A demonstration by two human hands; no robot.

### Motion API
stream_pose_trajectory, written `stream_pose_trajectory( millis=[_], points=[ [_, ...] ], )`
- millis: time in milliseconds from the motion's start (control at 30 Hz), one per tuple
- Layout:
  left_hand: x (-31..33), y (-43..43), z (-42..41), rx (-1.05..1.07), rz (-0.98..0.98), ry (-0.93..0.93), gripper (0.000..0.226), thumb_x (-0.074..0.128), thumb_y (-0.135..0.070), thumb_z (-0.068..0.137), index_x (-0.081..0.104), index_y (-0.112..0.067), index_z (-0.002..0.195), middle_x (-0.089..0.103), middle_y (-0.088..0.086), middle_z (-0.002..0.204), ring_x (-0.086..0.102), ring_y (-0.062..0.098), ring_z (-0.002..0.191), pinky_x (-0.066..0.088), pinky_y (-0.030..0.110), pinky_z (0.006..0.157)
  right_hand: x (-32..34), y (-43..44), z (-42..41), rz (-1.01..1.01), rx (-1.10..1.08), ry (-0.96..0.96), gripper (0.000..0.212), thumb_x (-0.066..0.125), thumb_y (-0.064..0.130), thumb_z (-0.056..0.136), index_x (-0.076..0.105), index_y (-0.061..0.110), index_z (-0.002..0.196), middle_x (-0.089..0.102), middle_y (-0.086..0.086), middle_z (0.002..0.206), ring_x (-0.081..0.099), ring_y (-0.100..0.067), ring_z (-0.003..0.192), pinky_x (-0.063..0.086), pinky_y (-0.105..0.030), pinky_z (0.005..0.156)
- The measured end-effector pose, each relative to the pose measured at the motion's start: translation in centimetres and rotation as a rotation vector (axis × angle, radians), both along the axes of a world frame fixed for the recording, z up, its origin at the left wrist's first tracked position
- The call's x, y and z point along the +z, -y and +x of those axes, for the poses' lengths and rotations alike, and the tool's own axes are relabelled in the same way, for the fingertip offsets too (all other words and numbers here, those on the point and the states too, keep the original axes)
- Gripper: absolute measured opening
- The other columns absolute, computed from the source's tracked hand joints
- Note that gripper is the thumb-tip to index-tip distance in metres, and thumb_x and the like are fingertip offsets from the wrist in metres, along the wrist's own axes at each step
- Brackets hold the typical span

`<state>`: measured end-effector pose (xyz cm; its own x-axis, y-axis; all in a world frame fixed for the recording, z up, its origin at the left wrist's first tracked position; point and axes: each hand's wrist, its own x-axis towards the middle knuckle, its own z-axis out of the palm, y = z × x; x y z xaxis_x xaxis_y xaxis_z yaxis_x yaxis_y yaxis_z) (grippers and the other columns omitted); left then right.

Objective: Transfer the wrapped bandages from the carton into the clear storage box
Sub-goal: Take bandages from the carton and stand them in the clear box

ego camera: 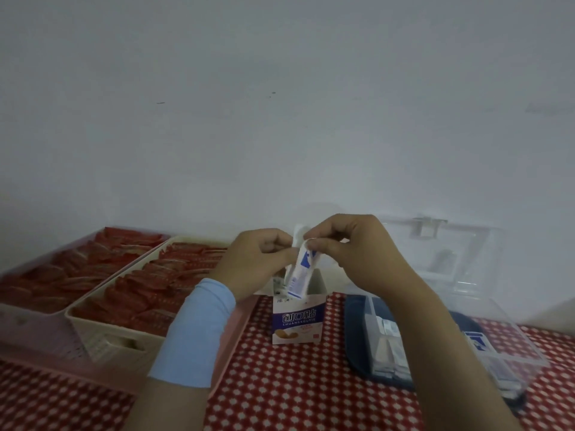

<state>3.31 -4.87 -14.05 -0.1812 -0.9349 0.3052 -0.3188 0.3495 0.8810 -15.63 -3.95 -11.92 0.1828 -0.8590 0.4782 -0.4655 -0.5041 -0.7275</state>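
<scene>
One wrapped bandage [300, 275] is hanging at both grips: right grip [348, 244] and left grip [258, 259] are pinching its top, lower end dipping into one open carton [295, 321] directly below. Right of them, one clear storage box [510, 337], lid up, is holding bandages, count blurred, forearm hiding part. Left, two baskets [102, 334] of red packets.

Carton [297, 318]: white with a blue band and print, upright, top flaps open, lower centre of frame. Bandage strip [300, 275]: white wrapper with blue print, hangs near vertical, lower end inside the carton's open top, upper end pinched between left hand [258, 262] and right hand [351, 253] just above the carton. Clear storage box [510, 346]: right of frame, well apart from the carton, lid [451, 253] swung up at the back. Wrapped bandages [389, 337] stand in its compartments.
</scene>
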Motion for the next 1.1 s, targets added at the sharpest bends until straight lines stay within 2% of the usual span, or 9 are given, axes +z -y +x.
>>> stream_pose_trajectory(
  millis=[133,267,367,500,633,700,833,900,1100],
  points=[
    [-0.2,-0.2,0.2,-0.100,0.069,-0.030,0.010,0.065,-0.013,0.093,0.072,-0.006,0.095,0.077,0.007,0.086,0.070,0.017,0.074,0.056,0.024,0.068,-0.6,0.6,0.2,-0.002,0.009,-0.019,0.017,0.075,0.015,0.086,0.079,0.030,0.080,0.070,0.019,0.110,0.066,-0.001,0.095,0.053,-0.022,0.074],
    [-0.2,-0.6,0.2,-0.228,0.279,-0.291,0.030,0.053,-0.022,0.100,0.067,0.004,0.107,0.073,0.012,0.091,0.068,0.022,0.078,0.057,0.028,0.066,-0.3,0.1,0.3,0.052,0.091,0.085,0.012,0.070,0.008,0.090,0.076,0.017,0.083,0.077,0.008,0.085,0.067,-0.006,0.068,0.054,-0.022,0.060],
    [-0.3,-1.2,0.1,-0.397,0.402,-0.475,0.037,0.053,-0.029,0.093,0.067,0.000,0.111,0.073,0.021,0.102,0.072,0.033,0.089,0.061,0.041,0.076,-0.2,0.0,0.5,0.005,0.111,0.126,0.015,0.071,0.010,0.090,0.073,0.025,0.095,0.075,0.003,0.079,0.065,-0.006,0.065,0.053,-0.021,0.059],
    [-0.6,-1.2,-0.3,-0.469,0.453,-0.687,0.032,0.068,-0.021,0.084,0.066,-0.002,0.110,0.073,0.016,0.095,0.073,0.029,0.077,0.060,0.037,0.066,-0.3,0.1,1.1,0.004,0.138,0.257,0.025,0.073,0.010,0.088,0.072,0.024,0.109,0.072,0.003,0.073,0.065,-0.006,0.065,0.051,-0.021,0.059],
    [-0.1,-1.0,-0.2,-0.425,0.425,-0.630,0.030,0.073,-0.018,0.082,0.060,-0.001,0.103,0.070,0.008,0.087,0.068,0.021,0.066,0.059,0.035,0.064,-0.8,0.4,1.9,-0.025,0.068,0.268,0.021,0.070,0.020,0.092,0.070,0.026,0.112,0.072,0.001,0.079,0.066,-0.004,0.070,0.049,-0.017,0.065],
    [0.6,-0.8,0.3,-0.273,0.397,-0.644,0.034,0.068,-0.018,0.077,0.060,0.002,0.104,0.073,0.007,0.084,0.070,0.021,0.065,0.061,0.034,0.061,-1.3,0.8,1.6,-0.002,-0.063,0.158,0.018,0.066,0.032,0.094,0.068,0.033,0.112,0.070,0.010,0.089,0.065,-0.005,0.076,0.051,-0.022,0.071],
    [1.3,-0.4,2.2,-0.065,0.343,-0.822,0.012,0.055,-0.009,0.095,0.062,-0.002,0.102,0.071,0.008,0.086,0.073,0.021,0.063,0.058,0.029,0.052,-1.6,0.8,1.4,0.103,-0.248,-0.441,0.007,0.068,0.033,0.091,0.076,0.033,0.091,0.072,0.016,0.092,0.064,-0.001,0.081,0.054,-0.024,0.073],
    [1.3,-0.4,2.9,-0.046,0.327,-0.808,0.011,0.053,-0.009,0.097,0.063,-0.004,0.099,0.071,0.007,0.088,0.073,0.020,0.064,0.058,0.030,0.050,-1.6,0.7,2.3,0.132,-0.232,-0.600,0.009,0.070,0.033,0.087,0.079,0.032,0.087,0.073,0.014,0.089,0.066,-0.005,0.080,0.059,-0.029,0.073],
    [0.5,0.2,2.3,0.045,0.287,-0.530,0.009,0.070,-0.006,0.089,0.062,-0.001,0.087,0.069,0.019,0.089,0.074,0.029,0.076,0.062,0.043,0.074,-3.0,2.1,4.9,0.118,-0.298,-0.891,0.019,0.067,0.041,0.089,0.075,0.028,0.100,0.070,0.004,0.095,0.066,-0.014,0.082,0.057,-0.030,0.073]
  ],
)
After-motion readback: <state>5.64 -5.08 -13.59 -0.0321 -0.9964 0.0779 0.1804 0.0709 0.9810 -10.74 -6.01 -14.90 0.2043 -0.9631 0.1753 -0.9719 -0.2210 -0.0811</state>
